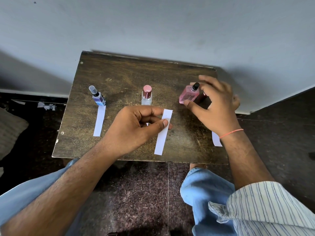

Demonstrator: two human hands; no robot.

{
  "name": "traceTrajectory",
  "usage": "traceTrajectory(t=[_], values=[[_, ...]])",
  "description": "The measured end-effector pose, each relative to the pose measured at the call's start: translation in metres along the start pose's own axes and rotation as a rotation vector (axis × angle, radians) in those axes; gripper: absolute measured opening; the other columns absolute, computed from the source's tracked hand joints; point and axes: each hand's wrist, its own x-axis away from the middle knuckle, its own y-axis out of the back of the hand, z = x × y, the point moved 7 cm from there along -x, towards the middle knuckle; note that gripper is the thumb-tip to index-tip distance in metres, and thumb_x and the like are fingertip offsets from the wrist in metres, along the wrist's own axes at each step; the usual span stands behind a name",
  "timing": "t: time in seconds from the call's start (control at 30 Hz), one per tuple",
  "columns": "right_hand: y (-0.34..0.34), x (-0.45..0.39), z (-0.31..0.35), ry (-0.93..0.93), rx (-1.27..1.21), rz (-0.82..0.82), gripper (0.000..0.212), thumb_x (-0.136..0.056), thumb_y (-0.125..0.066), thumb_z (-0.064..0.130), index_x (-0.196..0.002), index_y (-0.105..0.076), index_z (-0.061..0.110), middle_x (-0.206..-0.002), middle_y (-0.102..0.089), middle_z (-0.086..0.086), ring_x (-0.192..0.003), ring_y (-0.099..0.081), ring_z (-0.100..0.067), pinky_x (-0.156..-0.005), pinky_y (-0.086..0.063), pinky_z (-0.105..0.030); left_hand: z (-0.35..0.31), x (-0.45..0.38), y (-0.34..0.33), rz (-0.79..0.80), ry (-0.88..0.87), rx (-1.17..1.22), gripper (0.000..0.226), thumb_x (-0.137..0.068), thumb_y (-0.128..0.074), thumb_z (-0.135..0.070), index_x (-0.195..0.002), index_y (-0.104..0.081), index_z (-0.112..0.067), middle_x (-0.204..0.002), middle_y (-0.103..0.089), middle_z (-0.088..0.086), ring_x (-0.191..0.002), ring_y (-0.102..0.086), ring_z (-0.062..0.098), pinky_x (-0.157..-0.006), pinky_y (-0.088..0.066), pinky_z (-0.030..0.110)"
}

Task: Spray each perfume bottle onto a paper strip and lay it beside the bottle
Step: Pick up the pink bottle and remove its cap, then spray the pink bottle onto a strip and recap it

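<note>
Left hand [134, 128] pinching a paper strip [163, 132] ready for spray, right hand [216, 103] spread, seemingly reaching for the uncapped pink bottle [188, 97].

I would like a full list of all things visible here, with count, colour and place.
Blue perfume bottle: one, clear cap, table's left.
Clear perfume bottle: one, pink cap, centre.
Pink perfume bottle: one, black sprayer, uncapped, right.
Dark red cap: one, partly hidden beside the pink bottle.
Paper strips: three white; one before the blue bottle, one held, one under the right wrist.
Wooden table: one, dark brown.
Paper scraps: white, on the floor, left.
Left hand: pinches the held strip.
Right hand: open, at the pink bottle.
</note>
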Motion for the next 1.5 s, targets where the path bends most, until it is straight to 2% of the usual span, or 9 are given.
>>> traceTrajectory(t=[0.2,0.37,0.5,0.6,0.87,1.03,1.2,1.37,1.5], values=[[0.002,0.001,0.001,-0.005,-0.116,-0.072,0.039,-0.081,-0.071,0.069,-0.106,-0.073,0.04,-0.144,-0.058,0.036,-0.141,-0.042,-0.011,-0.112,-0.028,-0.069,0.002,0.0,0.0,0.011,0.002,-0.019,0.021,-0.094,-0.081,-0.012,-0.114,-0.083,-0.017,-0.097,-0.086,-0.001,-0.079,-0.075,0.004,-0.062,-0.051,0.012],[0.005,0.013,0.021,0.082,-0.712,-0.013,0.032,-0.102,-0.069,0.024,-0.125,-0.067,0.002,-0.123,-0.079,-0.011,-0.119,-0.074,-0.029,-0.1,-0.06,-0.054,0.004,-0.001,0.001,-0.005,0.001,-0.013,0.02,-0.095,-0.08,-0.011,-0.113,-0.083,-0.017,-0.096,-0.086,-0.002,-0.078,-0.075,0.002,-0.063,-0.053,0.013],[0.001,0.029,0.041,-0.019,-1.142,0.1,0.02,-0.1,-0.054,0.008,-0.117,-0.063,0.006,-0.085,-0.077,-0.017,-0.078,-0.076,-0.033,-0.075,-0.061,-0.041,0.01,0.0,-0.002,-0.005,0.01,0.002,0.02,-0.096,-0.078,-0.003,-0.113,-0.083,-0.012,-0.096,-0.086,0.004,-0.069,-0.071,-0.006,-0.06,-0.05,0.007],[-0.01,0.033,0.041,-0.129,-1.264,0.195,0.026,-0.098,-0.056,0.018,-0.12,-0.067,0.013,-0.072,-0.066,-0.013,-0.056,-0.061,-0.029,-0.051,-0.05,-0.035,0.02,-0.002,-0.006,-0.001,0.014,-0.019,0.02,-0.096,-0.079,-0.006,-0.113,-0.083,-0.015,-0.1,-0.086,0.001,-0.087,-0.08,0.009,-0.078,-0.065,0.025],[-0.023,0.039,0.033,-0.238,-1.277,0.354,0.027,-0.104,-0.052,0.035,-0.122,-0.067,0.023,-0.081,-0.059,-0.005,-0.049,-0.042,-0.016,-0.045,-0.018,-0.022,0.014,-0.002,-0.011,-0.024,0.038,0.096,0.018,-0.097,-0.076,0.001,-0.112,-0.082,-0.007,-0.089,-0.084,0.005,-0.055,-0.064,-0.011,-0.052,-0.045,0.004],[-0.028,0.042,0.032,-0.272,-1.256,0.386,0.052,-0.107,-0.035,0.055,-0.128,-0.07,0.023,-0.088,-0.057,-0.002,-0.065,-0.052,-0.016,-0.045,-0.03,-0.023,0.013,-0.001,-0.012,-0.025,0.044,0.093,0.018,-0.097,-0.075,0.002,-0.109,-0.082,-0.01,-0.086,-0.084,-0.002,-0.06,-0.067,-0.011,-0.053,-0.046,0.003],[-0.028,0.044,0.038,-0.227,-1.176,0.375,0.029,-0.105,-0.052,0.042,-0.114,-0.078,0.035,-0.119,-0.076,0.011,-0.078,-0.057,-0.017,-0.046,-0.042,-0.026,0.012,-0.002,-0.005,-0.039,0.025,0.024,0.017,-0.097,-0.077,-0.006,-0.11,-0.082,-0.014,-0.094,-0.086,-0.002,-0.066,-0.07,-0.007,-0.054,-0.048,0.006],[-0.032,0.045,0.035,-0.196,-1.071,0.356,0.023,-0.092,-0.078,0.022,-0.113,-0.072,0.022,-0.106,-0.069,-0.001,-0.076,-0.058,-0.01,-0.043,-0.042,-0.028,0.011,-0.001,-0.002,-0.033,0.027,0.008,0.017,-0.097,-0.078,-0.014,-0.11,-0.083,-0.024,-0.095,-0.086,-0.003,-0.066,-0.069,0.006,-0.049,-0.047,0.018],[-0.039,0.045,0.032,-0.192,-1.015,0.369,0.037,-0.086,-0.086,0.018,-0.118,-0.068,0.019,-0.1,-0.073,-0.001,-0.07,-0.054,-0.031,-0.043,-0.044,-0.03,0.009,-0.001,0.001,-0.044,0.02,0.019,0.016,-0.098,-0.077,-0.01,-0.108,-0.083,-0.021,-0.09,-0.085,-0.006,-0.057,-0.064,-0.007,-0.05,-0.045,0.01]])
